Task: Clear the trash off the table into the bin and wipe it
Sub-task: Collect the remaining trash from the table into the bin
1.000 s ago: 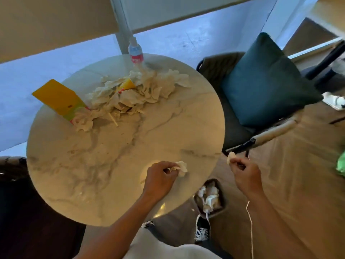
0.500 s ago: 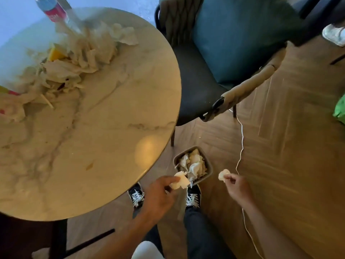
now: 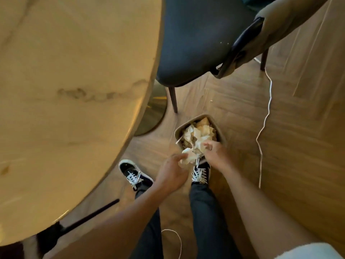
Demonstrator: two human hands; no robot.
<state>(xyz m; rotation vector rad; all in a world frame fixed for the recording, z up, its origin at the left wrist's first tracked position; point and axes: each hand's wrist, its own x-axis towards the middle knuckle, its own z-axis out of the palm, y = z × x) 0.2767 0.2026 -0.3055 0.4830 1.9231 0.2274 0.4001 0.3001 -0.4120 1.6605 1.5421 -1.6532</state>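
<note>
One bin is seen on the wood floor, just past the right shoe; its long axis runs from near-left to far-right, open mouth upward, crumpled paper heaped inside, pieces not countable. One crumpled tissue is pinched in the left hand at the bin's near rim. The right hand is held over the bin, fingers loosened, nothing visibly held. One marble table lies left; one dark chair beyond. Two laced shoes are counted; one white cord trails right.
</note>
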